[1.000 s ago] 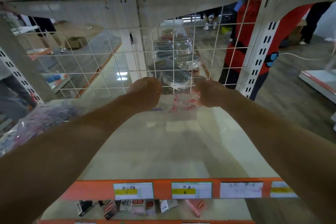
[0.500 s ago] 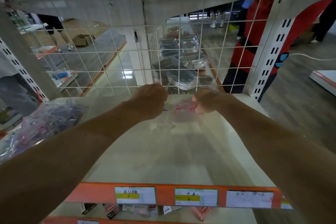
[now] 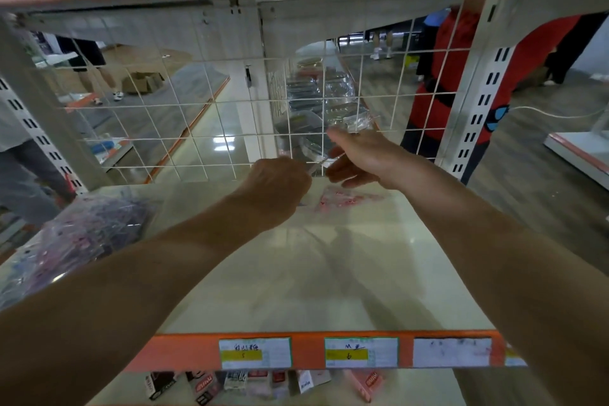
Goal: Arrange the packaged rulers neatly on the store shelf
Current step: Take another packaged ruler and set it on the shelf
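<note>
- Here the left hand (image 3: 276,191) reaches to the back of the shelf (image 3: 296,273), its fingers curled shut; a thin clear edge of packaging pokes out past its knuckles, so it seems to pinch something, though the grip itself is hidden behind the back of the hand.
- The right hand (image 3: 359,158) is raised just beyond and to the right of the left knuckles, fingers spread and loosely extended, with nothing clearly clamped between them.
- Just above the right fingertips, a clear plastic pack (image 3: 357,122) shows against the wire grid (image 3: 197,115); blur makes it impossible to tell whether the fingers touch it or whether it lies behind the grid.
- Under the right hand's fingers, and just right of the left knuckles, a clear ruler pack with pink print (image 3: 346,199) lies flat on the shelf, close to the back edge.
- Well to the left of the left hand, a heap of purple-tinted plastic bags (image 3: 82,241) sits at the shelf's left side.
- Far behind both wrists, toward the person, the orange front strip carries price labels (image 3: 255,353).
- Beyond the fingers, through the grid, a person in red (image 3: 461,59) stands in the aisle.
</note>
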The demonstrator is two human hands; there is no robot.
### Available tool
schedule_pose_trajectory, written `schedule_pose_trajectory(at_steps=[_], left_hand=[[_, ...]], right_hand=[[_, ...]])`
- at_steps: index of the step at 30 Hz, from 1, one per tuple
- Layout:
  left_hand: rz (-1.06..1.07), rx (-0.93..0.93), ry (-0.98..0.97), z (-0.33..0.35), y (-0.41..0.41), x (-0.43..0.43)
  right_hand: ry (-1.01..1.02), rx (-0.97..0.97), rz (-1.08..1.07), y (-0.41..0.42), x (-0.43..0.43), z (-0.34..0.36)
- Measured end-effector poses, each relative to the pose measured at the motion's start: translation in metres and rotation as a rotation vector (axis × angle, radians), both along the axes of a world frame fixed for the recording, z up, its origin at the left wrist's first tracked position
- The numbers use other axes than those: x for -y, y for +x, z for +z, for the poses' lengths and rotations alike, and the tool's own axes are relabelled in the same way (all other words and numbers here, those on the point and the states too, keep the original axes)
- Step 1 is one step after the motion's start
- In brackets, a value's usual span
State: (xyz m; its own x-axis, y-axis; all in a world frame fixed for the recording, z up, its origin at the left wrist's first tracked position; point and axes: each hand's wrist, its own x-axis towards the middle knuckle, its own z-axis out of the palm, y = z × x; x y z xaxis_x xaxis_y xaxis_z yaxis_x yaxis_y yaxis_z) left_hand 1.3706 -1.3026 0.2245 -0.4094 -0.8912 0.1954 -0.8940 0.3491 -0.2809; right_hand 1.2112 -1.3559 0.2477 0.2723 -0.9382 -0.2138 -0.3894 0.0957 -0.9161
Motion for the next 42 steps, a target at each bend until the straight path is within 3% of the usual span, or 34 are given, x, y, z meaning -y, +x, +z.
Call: schedule_pose_trajectory(at_steps=[2,4,8,12,15,24,28,32,35,37,42], left_hand=[[-0.057,0.006,-0.033,0.002,0.001,0.000],[-0.087,-0.116,-0.009,0.001,0.005,-0.002],[-0.016,-0.767,0.107,0.000,0.017,-0.012],[0.222,-1.136,0.183,0.006,0.029,-0.013],[0.311,-1.511,0.416,0.012,0.027,-0.014],[0.335,-1.940,0.708,0.016,0.024,-0.021],[0.334,-1.962,0.657,0.020,0.036,-0.020],[0.388,-1.675,0.554,0.025,0.057,-0.020],[0.403,-1.601,0.566,0.025,0.069,-0.020],[0.417,-1.585,0.567,0.023,0.071,-0.018],[0.433,-1.657,0.543,0.026,0.071,-0.009]], right_hand=[[0.000,-0.019,0.040,0.007,-0.008,0.003],[-0.027,0.012,0.011,0.008,-0.010,0.001],[-0.053,0.121,-0.121,-0.006,-0.013,-0.006],[-0.052,0.272,-0.158,-0.015,-0.026,-0.007],[-0.074,0.309,-0.127,-0.012,-0.035,-0.006],[0.026,0.400,-0.081,0.018,-0.050,-0.014],[-0.015,0.167,0.101,0.027,-0.058,-0.017],[-0.340,-0.014,-0.056,0.025,-0.046,-0.014],[-0.383,-0.036,-0.010,0.027,-0.041,-0.013],[-0.371,-0.078,0.079,0.033,-0.041,-0.017],[-0.585,-0.238,0.094,0.040,-0.034,-0.014]])
